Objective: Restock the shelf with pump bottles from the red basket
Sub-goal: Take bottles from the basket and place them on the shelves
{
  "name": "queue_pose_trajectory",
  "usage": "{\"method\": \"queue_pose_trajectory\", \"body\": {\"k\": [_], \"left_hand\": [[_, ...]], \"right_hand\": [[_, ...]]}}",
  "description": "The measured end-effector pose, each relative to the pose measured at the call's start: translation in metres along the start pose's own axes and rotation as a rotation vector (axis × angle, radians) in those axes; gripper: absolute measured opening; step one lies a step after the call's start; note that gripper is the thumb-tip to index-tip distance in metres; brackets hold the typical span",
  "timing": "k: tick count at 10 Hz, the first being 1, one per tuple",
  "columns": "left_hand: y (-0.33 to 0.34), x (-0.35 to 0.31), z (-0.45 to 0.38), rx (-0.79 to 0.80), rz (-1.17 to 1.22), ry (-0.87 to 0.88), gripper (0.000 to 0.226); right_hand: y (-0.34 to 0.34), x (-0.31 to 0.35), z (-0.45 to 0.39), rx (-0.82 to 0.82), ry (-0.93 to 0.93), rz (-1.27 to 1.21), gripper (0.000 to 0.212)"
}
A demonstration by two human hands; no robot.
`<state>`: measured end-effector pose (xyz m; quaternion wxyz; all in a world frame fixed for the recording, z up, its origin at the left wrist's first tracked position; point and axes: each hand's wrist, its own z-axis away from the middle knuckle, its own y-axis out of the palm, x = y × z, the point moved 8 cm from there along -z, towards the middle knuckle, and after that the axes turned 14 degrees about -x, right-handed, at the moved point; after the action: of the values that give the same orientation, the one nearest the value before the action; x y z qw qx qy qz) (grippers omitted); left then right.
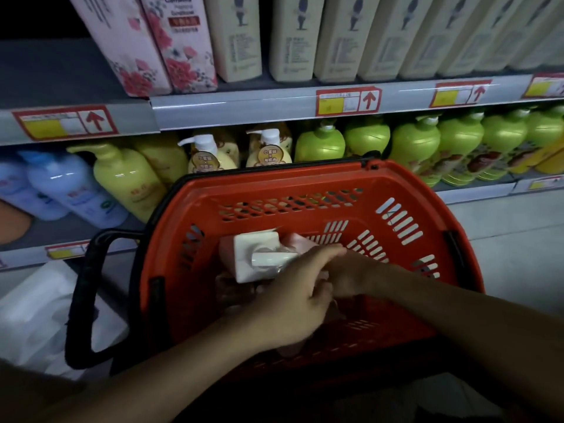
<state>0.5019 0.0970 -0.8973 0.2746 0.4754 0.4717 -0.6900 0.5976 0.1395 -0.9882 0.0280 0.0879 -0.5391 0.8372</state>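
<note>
- The pump bottle (259, 257), inside the red basket (406, 184), was gripped by the left hand (293, 300).
- The right hand (351, 273), behind it, was partly hidden; its grip could not be told.
- A snag on the basket's wall could be risked in lifting.

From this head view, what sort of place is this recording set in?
Most likely a shop's toiletries aisle: shelf-edge price tags with red arrows, rows of identical green pump bottles, and a red shopping basket both hands reach into.
</note>
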Motion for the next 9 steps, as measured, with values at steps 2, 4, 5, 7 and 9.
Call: {"method": "queue_pose_trajectory", "body": {"k": [2,4,5,7,9], "left_hand": [[0.016,0.027,-0.005,0.040,-0.295,-0.029,0.080],[0.011,0.023,-0.003,-0.007,-0.304,-0.030,0.077],[0.007,0.028,0.002,0.009,-0.322,-0.023,0.082],[0.007,0.027,0.001,-0.087,-0.264,0.010,0.094],[0.006,-0.002,-0.009,-0.282,0.119,0.016,0.110]], "right_hand": [[0.002,-0.007,0.009,0.003,0.018,-0.141,0.034],[-0.027,-0.013,0.018,-0.145,0.015,-0.146,0.016],[-0.054,-0.020,0.027,-0.263,0.025,-0.175,0.029],[-0.136,-0.010,0.064,-0.559,0.007,-0.161,0.048],[-0.199,-0.002,0.079,-0.790,0.087,-0.230,0.069]]}}
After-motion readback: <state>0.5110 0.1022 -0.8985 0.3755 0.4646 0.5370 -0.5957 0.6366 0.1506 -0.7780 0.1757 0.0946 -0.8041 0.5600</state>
